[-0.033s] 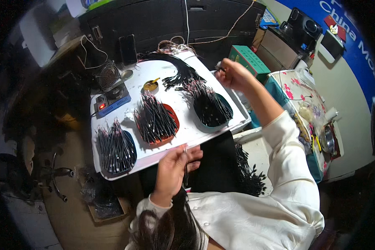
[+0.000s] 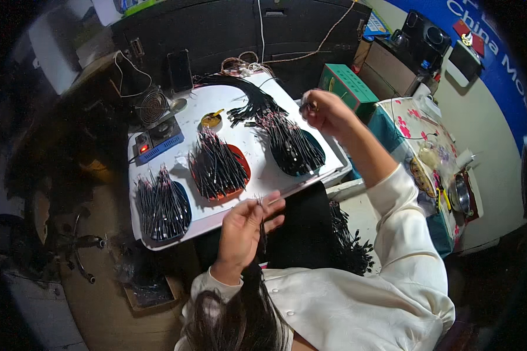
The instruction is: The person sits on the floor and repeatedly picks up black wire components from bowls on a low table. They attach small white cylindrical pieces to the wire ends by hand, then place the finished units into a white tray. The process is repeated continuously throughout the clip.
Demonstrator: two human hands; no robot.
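My left hand (image 2: pixel 240 231) is at the front edge of the white table. Its thumb and fingers pinch thin black cables (image 2: pixel 262 241), whose bare wire ends stick up past the fingertips. Raised over the table's far right side, my right hand (image 2: pixel 328 111) is closed on something small and dark that I cannot make out. Just left of and nearer than it, a teal bowl (image 2: pixel 321 153) holds a bundle of black cables with reddish wire ends (image 2: pixel 293 143). An orange bowl (image 2: pixel 247 165) and a dark blue bowl (image 2: pixel 187 219) hold similar bundles.
On the white table (image 2: pixel 222 219) stand a blue heating device (image 2: pixel 165 146) with a lit red switch, a small round tin (image 2: pixel 211 121) and a long cable bundle (image 2: pixel 255 96). More cables (image 2: pixel 351 245) lie at my right side. A green box (image 2: pixel 348 85) stands beyond my right hand.
My right hand has shifted slightly left and down. Cables now cover more of the teal bowl. My left hand has risen a little, still pinching its cables.
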